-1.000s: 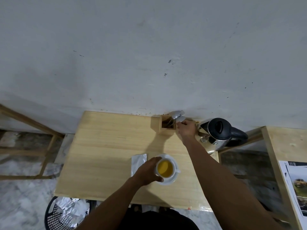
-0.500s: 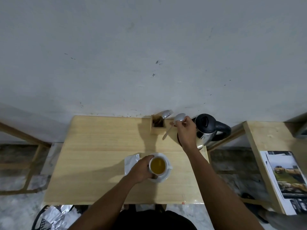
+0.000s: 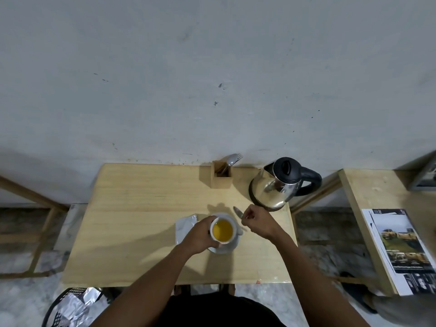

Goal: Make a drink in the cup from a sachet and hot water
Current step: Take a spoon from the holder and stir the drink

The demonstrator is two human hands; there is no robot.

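A white cup [image 3: 223,230] with yellow liquid stands on a white saucer [image 3: 227,249] near the table's middle front. My left hand [image 3: 200,234] grips the cup's left side. My right hand [image 3: 257,221] sits just right of the cup and holds a metal spoon [image 3: 237,211], whose end pokes out up and left above the saucer's rim. A silvery opened sachet [image 3: 184,228] lies flat to the left of the cup, partly under my left hand.
A steel kettle [image 3: 278,185] with black lid and handle stands at the table's back right. A wooden cutlery holder [image 3: 221,177] with utensils is by the wall. A side table with a printed sheet [image 3: 398,246] lies right. A black bin [image 3: 70,308] sits below left.
My right hand took a spoon out of the cutlery holder and carried it down to the right side of the cup. My left hand stayed on the cup.
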